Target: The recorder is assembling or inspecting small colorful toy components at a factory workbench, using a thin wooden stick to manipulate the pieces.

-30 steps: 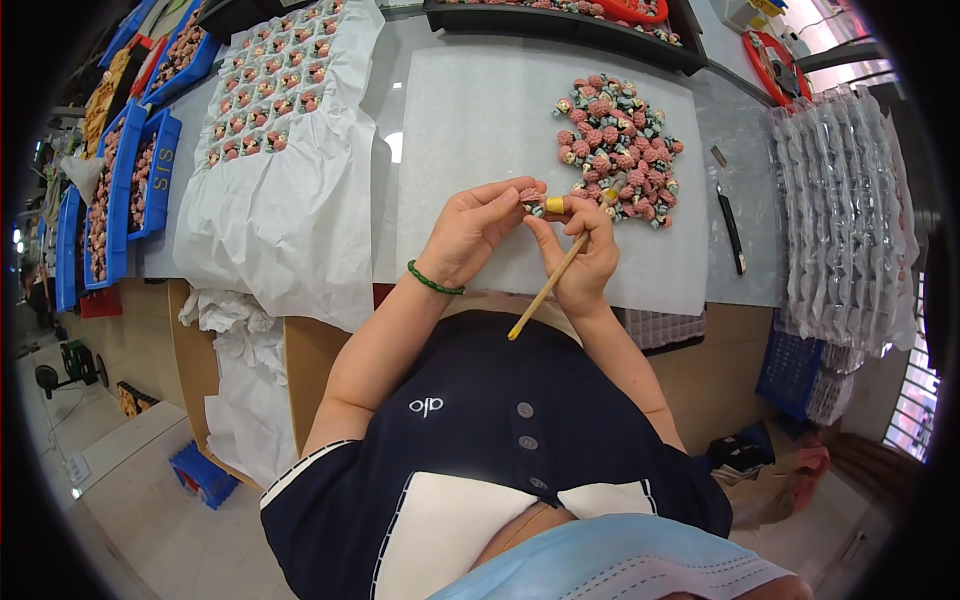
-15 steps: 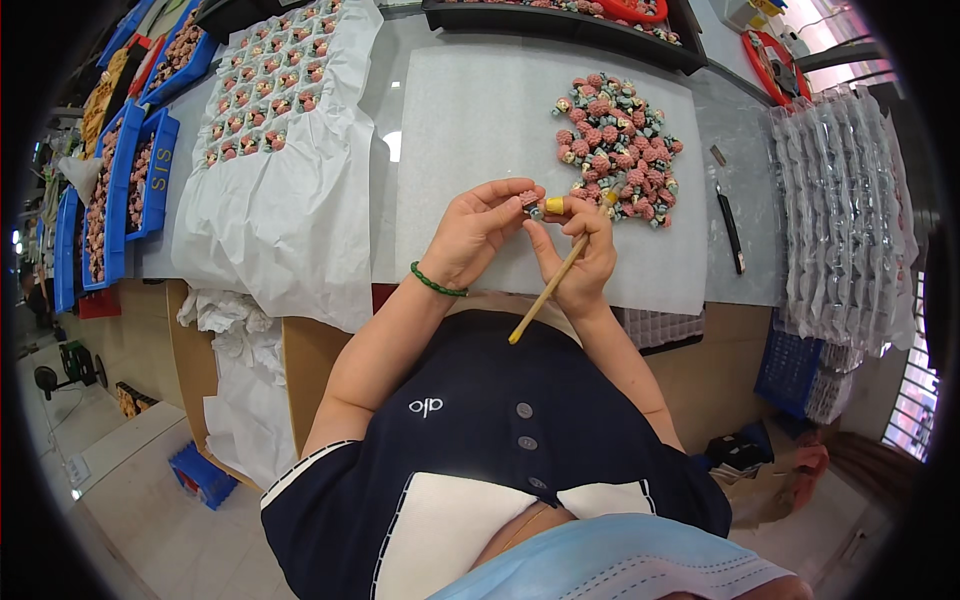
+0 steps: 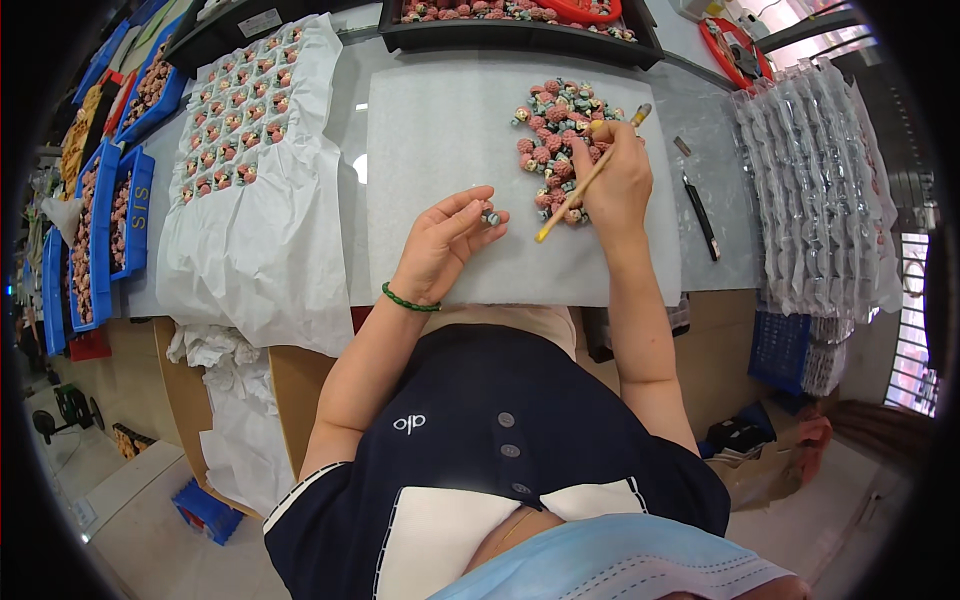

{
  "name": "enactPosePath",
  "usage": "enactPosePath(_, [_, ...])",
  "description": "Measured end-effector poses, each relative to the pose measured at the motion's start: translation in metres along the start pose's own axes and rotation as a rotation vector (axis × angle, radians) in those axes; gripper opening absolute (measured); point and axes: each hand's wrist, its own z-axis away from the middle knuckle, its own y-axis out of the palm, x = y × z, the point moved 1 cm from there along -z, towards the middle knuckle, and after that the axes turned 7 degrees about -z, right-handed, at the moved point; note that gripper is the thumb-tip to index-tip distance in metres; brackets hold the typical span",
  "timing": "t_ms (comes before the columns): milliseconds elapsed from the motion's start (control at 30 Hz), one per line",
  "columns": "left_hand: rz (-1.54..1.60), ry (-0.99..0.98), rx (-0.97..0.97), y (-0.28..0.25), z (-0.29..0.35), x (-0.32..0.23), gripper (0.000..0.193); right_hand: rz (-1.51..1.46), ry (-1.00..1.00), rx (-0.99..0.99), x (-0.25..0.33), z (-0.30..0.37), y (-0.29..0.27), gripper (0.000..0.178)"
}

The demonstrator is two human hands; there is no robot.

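My left hand [image 3: 445, 243], with a green cord bracelet at its wrist, is held over the white foam sheet [image 3: 420, 130]. Between its thumb and fingers it pinches a small figurine [image 3: 489, 216], whose grey-blue end shows; the rest is covered by the fingers. Over the heap of pink-headed figurines [image 3: 557, 150] is my right hand [image 3: 618, 180]. A thin wooden brush [image 3: 575, 195] is gripped in it, slanting across the palm. Its index finger wears a yellow cover and reaches among the figurines; whether it touches one is hidden.
At the left, a white tray of figurines [image 3: 235, 125] rests on white paper. A black bin [image 3: 520, 38] of figurines stands at the back. Right of the sheet lies a black-handled knife [image 3: 702, 218], beside stacked clear plastic trays [image 3: 810, 190]. Blue bins [image 3: 97, 240] stand far left.
My hands have moved apart. The right has gone from the held figurine to the heap, brush still in it. The left keeps the figurine, and the whole view has shifted slightly.
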Motion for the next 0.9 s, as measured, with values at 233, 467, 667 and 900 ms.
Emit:
enactPosePath(233, [-0.018,-0.018,-0.065,-0.002,0.002,-0.007,0.029,-0.012,0.102,0.130,0.000,-0.007,0.009,0.027])
enactPosePath(467, [-0.048,-0.033,-0.084,-0.007,-0.002,-0.009,0.025,-0.253,0.057,0.081,0.002,0.008,0.024,0.024])
enactPosePath(667, [-0.072,-0.026,-0.108,-0.010,0.001,-0.006,0.025,-0.022,-0.064,-0.121,-0.013,-0.004,0.020,0.035])
enactPosePath(900, [-1.592,0.769,-0.081,0.013,-0.004,0.018,0.084,0.080,-0.107,0.046,-0.003,0.016,0.029,0.038])
